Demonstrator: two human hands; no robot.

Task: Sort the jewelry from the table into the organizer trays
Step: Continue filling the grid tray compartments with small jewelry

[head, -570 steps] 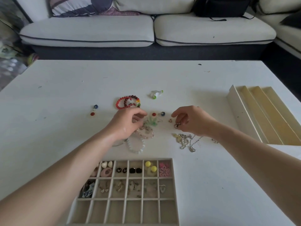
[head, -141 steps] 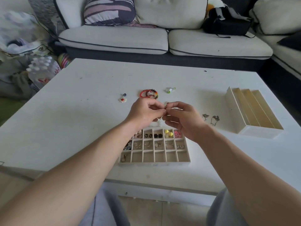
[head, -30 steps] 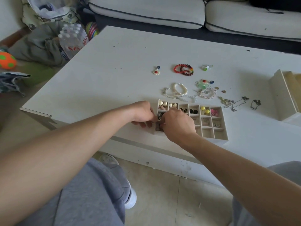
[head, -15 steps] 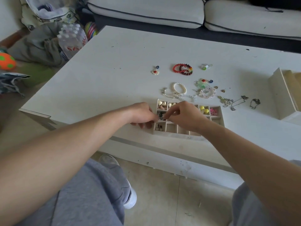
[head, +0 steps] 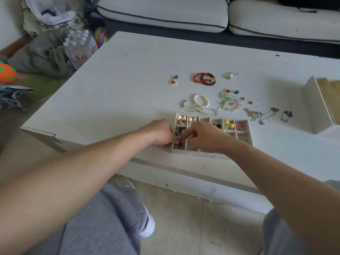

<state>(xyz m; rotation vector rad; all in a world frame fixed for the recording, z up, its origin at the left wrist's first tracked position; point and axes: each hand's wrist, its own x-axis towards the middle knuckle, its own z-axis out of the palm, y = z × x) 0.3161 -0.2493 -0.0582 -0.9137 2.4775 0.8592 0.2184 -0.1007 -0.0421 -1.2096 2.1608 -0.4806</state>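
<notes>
The compartment organizer tray (head: 248, 132) lies at the table's near edge with earrings in its back rows. My left hand (head: 161, 132) grips the tray's front left corner, thumb over the wall. My right hand (head: 204, 136) reaches across the tray and pinches a small dark piece (head: 181, 143) over the front left compartment, hiding the middle cells. Behind the tray lie a pearl bracelet (head: 201, 100), a crystal bracelet (head: 231, 105), red bead bracelets (head: 204, 79), a flower earring (head: 173, 82), a green ring (head: 230, 75) and thin chains (head: 257, 115).
A second tray with long slots (head: 312, 107) stands at the table's right. The white table (head: 128, 89) ends just in front of the organizer. A sofa (head: 165, 11) runs behind. A pack of water bottles (head: 79, 46) and an orange ball (head: 7, 72) lie on the floor at left.
My right hand has come back down from the tray's second row to the front left compartment, meeting the left fingertips. My left hand has stayed at the tray's left corner.
</notes>
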